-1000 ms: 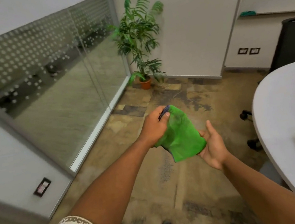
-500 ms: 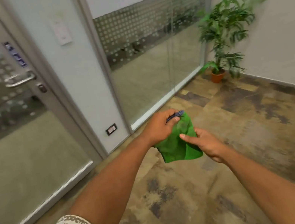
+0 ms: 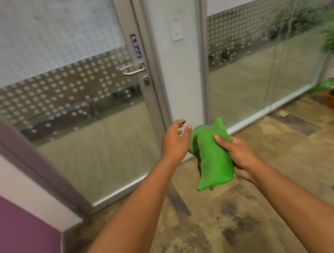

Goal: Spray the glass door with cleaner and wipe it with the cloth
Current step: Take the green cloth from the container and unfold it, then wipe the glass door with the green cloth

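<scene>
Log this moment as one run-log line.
phase: cloth handover | right hand: grips green cloth | left hand: open, beside cloth | glass door: ahead, shut | spray bottle: not in view

The soft, matt cloth (image 3: 212,158) is sagging beside the glass door (image 3: 82,110), whose glossy pane is showing frosted dots; its brushed metal handle (image 3: 132,70) is gleaming dully.

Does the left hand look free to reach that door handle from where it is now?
Probably yes. The left hand is open and holds nothing, since the right hand grips the green cloth. Nothing stands between it and the door handle, which is above it and farther off.
</scene>
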Available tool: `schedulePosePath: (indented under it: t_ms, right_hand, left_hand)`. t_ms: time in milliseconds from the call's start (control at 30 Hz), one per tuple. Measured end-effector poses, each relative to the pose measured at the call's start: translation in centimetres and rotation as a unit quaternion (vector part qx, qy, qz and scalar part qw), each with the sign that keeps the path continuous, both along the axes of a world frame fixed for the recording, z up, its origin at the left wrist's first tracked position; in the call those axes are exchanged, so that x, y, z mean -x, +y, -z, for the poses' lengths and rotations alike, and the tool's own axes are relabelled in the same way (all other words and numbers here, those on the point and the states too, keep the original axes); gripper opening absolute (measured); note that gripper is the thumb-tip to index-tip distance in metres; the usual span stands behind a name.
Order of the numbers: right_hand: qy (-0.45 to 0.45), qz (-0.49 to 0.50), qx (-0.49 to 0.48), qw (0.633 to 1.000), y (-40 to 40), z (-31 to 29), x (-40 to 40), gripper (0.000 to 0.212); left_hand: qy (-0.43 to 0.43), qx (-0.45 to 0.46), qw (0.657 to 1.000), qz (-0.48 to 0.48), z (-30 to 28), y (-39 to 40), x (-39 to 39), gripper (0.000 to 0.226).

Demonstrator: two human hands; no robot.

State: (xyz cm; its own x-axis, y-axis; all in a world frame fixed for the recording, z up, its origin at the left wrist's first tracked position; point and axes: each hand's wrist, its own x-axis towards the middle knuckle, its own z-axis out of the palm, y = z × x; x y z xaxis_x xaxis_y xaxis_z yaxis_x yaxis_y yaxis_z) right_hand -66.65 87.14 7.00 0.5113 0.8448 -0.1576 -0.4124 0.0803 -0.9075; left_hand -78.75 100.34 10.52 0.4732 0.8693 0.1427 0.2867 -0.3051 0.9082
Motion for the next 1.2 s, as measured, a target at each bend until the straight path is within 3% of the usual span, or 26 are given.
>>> schedulePosePath:
  t_ms: [267,433,500,800,1000,1100,1200]
  right_hand:
    - [0.074,-0.018,-0.018,0.997,9.2,-1.0,11.5,0.025]
    - [0.089,-0.056,-0.012,0.994,14.7,-1.7,16.0,0.023]
    - [0.095,-0.067,-0.009,0.993,16.8,-2.0,17.1,0.024]
    - [0.142,-0.101,0.001,0.985,28.6,-3.1,18.9,0.035]
    - [0.189,-0.139,-0.008,0.972,35.5,-4.7,18.3,0.036]
    - [0.253,-0.15,-0.054,0.954,38.4,-5.0,18.2,0.042]
    - [0.295,-0.153,-0.088,0.939,41.1,-4.9,18.9,0.052]
  left_hand:
    - [0.002,0.15,0.986,-0.073,1.2,6.1,13.6,0.024]
    - [-0.024,0.355,0.934,-0.031,1.3,9.6,18.5,0.063]
    - [-0.05,0.397,0.916,-0.025,1.6,11.3,19.6,0.073]
    - [-0.116,0.406,0.9,-0.108,1.0,21.8,20.6,0.059]
    - [-0.018,0.355,0.929,-0.101,-0.5,28.6,21.4,0.063]
    - [-0.026,0.28,0.952,-0.122,-1.2,32.0,21.7,0.049]
    - [-0.057,0.258,0.958,-0.106,-2.7,35.2,22.4,0.051]
